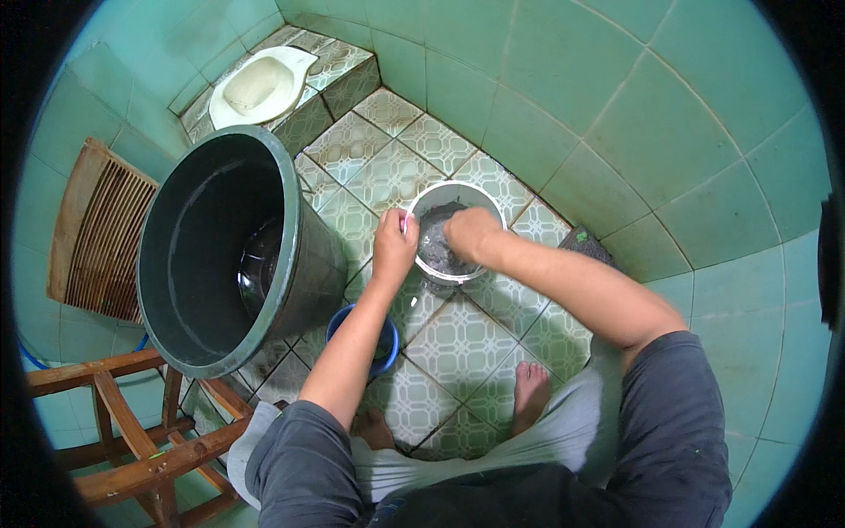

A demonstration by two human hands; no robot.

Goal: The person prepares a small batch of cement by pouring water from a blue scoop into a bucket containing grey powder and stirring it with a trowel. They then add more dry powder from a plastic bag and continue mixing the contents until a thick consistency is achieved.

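Green-blue tiled walls (581, 79) fill the top and right of the frame, and a patterned tile floor (462, 330) spreads across its middle. At left of centre a big dark tub (315, 255) leans with its mouth toward the viewer; a shiny patch shows deep inside. In the lower left corner is a wooden frame (167, 464) of crossed bars. A ribbed wooden board (101, 233) stands at the far left, beside the tub, and a pale squat toilet (255, 88) is set into a tiled step (341, 92) at the upper left.

Just above the centre, on the floor, sits a white-rimmed pail (431, 198) with a dark, wet mass (433, 242) in it. The left hand (393, 245) is at the pail's left edge, fingers curled in and gripping the rim, with a small pinkish bit showing beside them. The right hand (473, 236) reaches in over the right side; its fingertips are hidden in the mass, so I cannot tell whether they close on anything. A small blue container (393, 330) stands below, partly behind the left forearm. Right of the pail, a dark block (588, 246) with a green spot lies by the wall.
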